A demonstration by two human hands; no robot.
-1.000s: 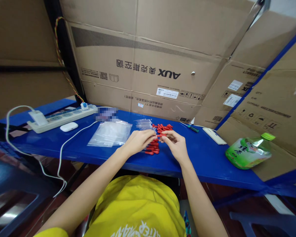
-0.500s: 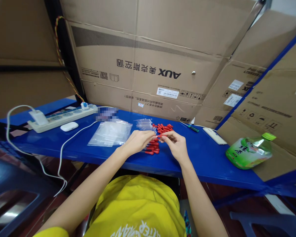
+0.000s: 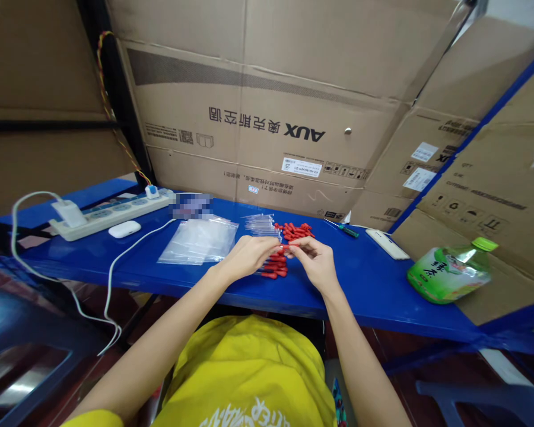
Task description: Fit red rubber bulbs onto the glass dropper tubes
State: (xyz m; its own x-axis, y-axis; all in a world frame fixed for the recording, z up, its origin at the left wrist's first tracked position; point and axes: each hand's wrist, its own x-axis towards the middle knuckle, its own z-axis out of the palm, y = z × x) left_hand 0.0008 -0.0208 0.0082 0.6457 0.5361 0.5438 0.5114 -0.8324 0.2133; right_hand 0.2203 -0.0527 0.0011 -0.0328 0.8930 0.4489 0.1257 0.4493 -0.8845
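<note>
My left hand [image 3: 254,254] is closed in a pinch on a thin rod, mostly hidden by the fingers. Facing it, my right hand [image 3: 315,258] pinches a small red handle [image 3: 286,247] that meets the left fingertips. Under and just in front of the hands lie several red-handled rods [image 3: 273,271], side by side. A row of thin, clear-looking rods [image 3: 258,224] lies behind my left hand. Loose red handles [image 3: 297,230] are heaped behind my right hand.
Clear plastic bags [image 3: 198,240] lie to the left on the blue table [image 3: 365,290]. Further left are a white case [image 3: 124,229], a power strip [image 3: 115,209] and cables. A screwdriver [image 3: 347,231], a pale flat strip [image 3: 387,244] and a green bottle [image 3: 449,274] are rightward. Cardboard [image 3: 267,89] walls the back.
The gap between the hands has narrowed slightly, with my right hand a little further left. The red handle is now closer against my left fingertips. The piles look the same.
</note>
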